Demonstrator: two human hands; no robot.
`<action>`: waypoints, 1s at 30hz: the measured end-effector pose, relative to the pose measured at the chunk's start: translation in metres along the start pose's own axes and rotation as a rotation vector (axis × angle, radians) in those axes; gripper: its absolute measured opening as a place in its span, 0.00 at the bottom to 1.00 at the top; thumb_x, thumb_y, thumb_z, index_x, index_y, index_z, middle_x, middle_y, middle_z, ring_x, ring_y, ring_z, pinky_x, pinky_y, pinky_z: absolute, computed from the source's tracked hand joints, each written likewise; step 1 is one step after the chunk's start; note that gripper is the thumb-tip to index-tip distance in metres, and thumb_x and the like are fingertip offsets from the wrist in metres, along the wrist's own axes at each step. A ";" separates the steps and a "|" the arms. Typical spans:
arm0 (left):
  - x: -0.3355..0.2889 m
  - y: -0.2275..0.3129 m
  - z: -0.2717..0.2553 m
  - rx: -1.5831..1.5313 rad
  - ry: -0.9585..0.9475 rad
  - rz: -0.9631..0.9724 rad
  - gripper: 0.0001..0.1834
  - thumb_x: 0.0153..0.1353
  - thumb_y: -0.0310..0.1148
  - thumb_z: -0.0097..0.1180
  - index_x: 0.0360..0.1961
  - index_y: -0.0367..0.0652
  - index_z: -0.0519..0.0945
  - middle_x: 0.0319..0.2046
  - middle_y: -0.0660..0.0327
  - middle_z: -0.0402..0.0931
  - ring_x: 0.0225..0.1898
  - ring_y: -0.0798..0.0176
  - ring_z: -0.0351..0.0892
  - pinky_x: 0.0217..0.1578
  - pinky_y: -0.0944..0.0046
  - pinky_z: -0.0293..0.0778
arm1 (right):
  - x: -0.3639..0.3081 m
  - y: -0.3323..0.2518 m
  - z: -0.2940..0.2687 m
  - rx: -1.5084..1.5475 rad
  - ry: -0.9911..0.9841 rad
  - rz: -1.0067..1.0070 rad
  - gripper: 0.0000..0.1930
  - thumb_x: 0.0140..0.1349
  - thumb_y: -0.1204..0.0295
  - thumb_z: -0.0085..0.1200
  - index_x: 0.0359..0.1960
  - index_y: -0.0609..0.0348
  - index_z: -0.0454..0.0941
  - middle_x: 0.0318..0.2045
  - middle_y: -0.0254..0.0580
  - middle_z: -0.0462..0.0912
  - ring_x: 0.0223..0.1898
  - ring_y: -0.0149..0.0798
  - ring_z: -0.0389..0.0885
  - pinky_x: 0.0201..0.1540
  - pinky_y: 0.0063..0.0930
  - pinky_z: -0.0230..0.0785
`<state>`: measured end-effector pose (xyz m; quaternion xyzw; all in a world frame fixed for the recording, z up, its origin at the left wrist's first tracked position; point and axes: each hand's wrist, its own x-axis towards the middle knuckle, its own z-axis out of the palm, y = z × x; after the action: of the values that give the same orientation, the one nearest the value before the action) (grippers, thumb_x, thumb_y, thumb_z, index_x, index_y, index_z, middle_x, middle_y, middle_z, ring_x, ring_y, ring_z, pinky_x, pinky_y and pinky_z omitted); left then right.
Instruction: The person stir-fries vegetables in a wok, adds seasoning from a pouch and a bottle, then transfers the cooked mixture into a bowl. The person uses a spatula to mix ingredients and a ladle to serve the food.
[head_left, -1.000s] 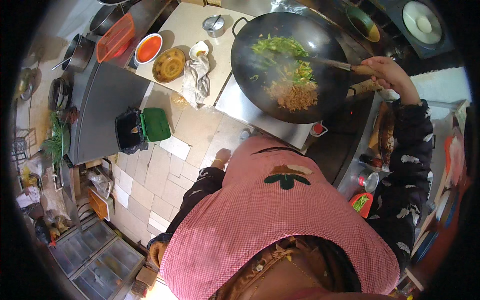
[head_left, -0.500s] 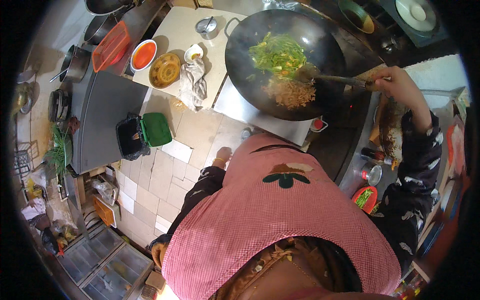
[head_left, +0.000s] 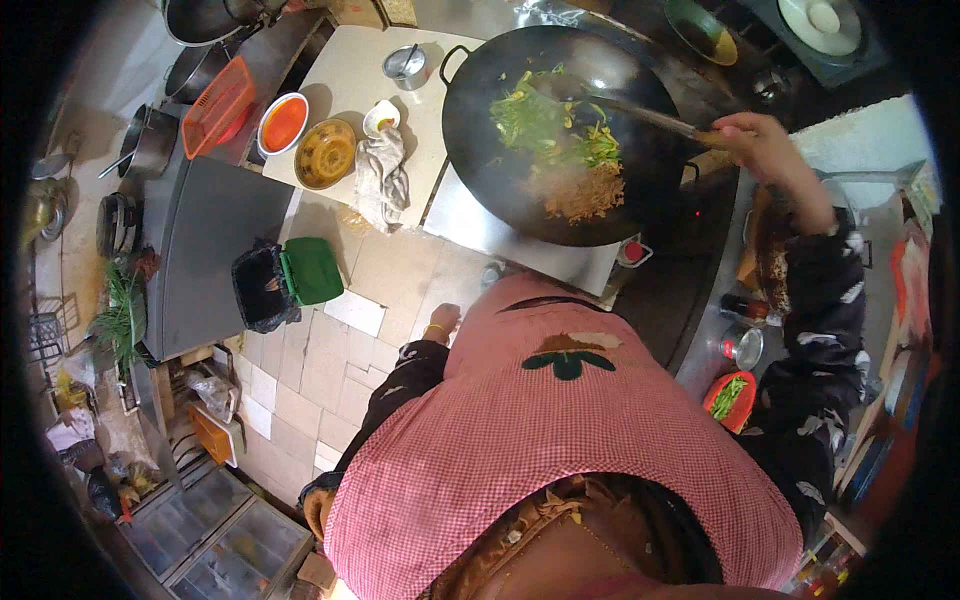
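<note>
My right hand [head_left: 755,145] is closed round the wooden handle of a wok spatula [head_left: 650,115]. The spatula's head is among the food at the far side of a large black wok [head_left: 660,200], hazy with steam. Green sliced vegetables [head_left: 520,115] fill the wok's left and middle. Cooked brown shreds [head_left: 585,192] lie nearest me, with some greens touching them. Beside my apron, low over the floor, my left hand [head_left: 442,320] hangs with its fingers curled and nothing visible in it.
On the pale counter left of the wok are a metal cup [head_left: 405,68], a small white dish [head_left: 381,120], a cloth [head_left: 380,180], a brown bowl [head_left: 325,155] and a bowl of red sauce [head_left: 284,124]. A green-lidded bin [head_left: 313,270] stands below. A red basket of greens [head_left: 730,402] sits at right.
The spatula has moved away from me and left, pushing through the greens. Some greens now lie further right, beside the brown shreds. My right hand has shifted slightly left.
</note>
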<state>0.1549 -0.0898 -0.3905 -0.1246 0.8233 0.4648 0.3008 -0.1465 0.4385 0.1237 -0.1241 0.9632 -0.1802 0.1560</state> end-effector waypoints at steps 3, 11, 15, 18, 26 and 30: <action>0.000 0.002 0.002 0.674 -0.151 0.265 0.12 0.58 0.34 0.51 0.30 0.39 0.83 0.36 0.47 0.82 0.35 0.46 0.82 0.37 0.51 0.77 | 0.010 -0.014 0.056 0.132 0.111 -0.024 0.14 0.65 0.66 0.54 0.47 0.60 0.81 0.31 0.39 0.82 0.29 0.33 0.78 0.32 0.26 0.68; 0.003 0.001 0.000 0.703 -0.103 0.296 0.11 0.56 0.36 0.53 0.27 0.43 0.83 0.34 0.48 0.82 0.38 0.43 0.81 0.40 0.48 0.76 | -0.019 -0.006 0.034 -0.109 -0.126 0.032 0.14 0.64 0.68 0.54 0.48 0.59 0.81 0.39 0.49 0.85 0.41 0.44 0.84 0.44 0.33 0.73; 0.003 -0.006 0.003 0.137 -0.032 0.033 0.15 0.57 0.40 0.52 0.35 0.40 0.83 0.31 0.53 0.82 0.29 0.57 0.81 0.32 0.57 0.78 | -0.022 -0.014 -0.037 -0.234 0.006 -0.234 0.09 0.61 0.73 0.57 0.41 0.63 0.82 0.34 0.43 0.84 0.31 0.34 0.81 0.32 0.28 0.73; -0.003 -0.010 0.008 -0.106 -0.004 -0.055 0.17 0.57 0.41 0.51 0.37 0.38 0.82 0.29 0.56 0.81 0.28 0.61 0.80 0.29 0.60 0.77 | -0.037 -0.040 -0.098 -0.097 -0.196 0.159 0.07 0.60 0.75 0.57 0.38 0.64 0.82 0.35 0.40 0.83 0.30 0.31 0.79 0.29 0.25 0.72; -0.018 -0.020 0.009 0.137 -0.019 0.031 0.16 0.58 0.40 0.50 0.36 0.37 0.82 0.29 0.55 0.81 0.29 0.59 0.80 0.29 0.58 0.77 | -0.045 -0.044 -0.072 -0.116 -0.294 -0.097 0.06 0.62 0.74 0.56 0.39 0.62 0.80 0.28 0.37 0.80 0.22 0.28 0.76 0.23 0.23 0.69; -0.011 -0.017 0.007 0.757 -0.077 0.320 0.16 0.59 0.40 0.51 0.34 0.36 0.82 0.29 0.55 0.81 0.30 0.59 0.81 0.30 0.58 0.77 | -0.024 0.030 -0.008 0.140 -0.209 -0.080 0.11 0.67 0.65 0.52 0.45 0.57 0.80 0.25 0.35 0.78 0.18 0.24 0.70 0.18 0.18 0.62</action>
<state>0.1744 -0.0943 -0.3980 0.1418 0.9333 0.1746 0.2799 -0.1323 0.4750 0.1255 -0.1695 0.9211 -0.2390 0.2564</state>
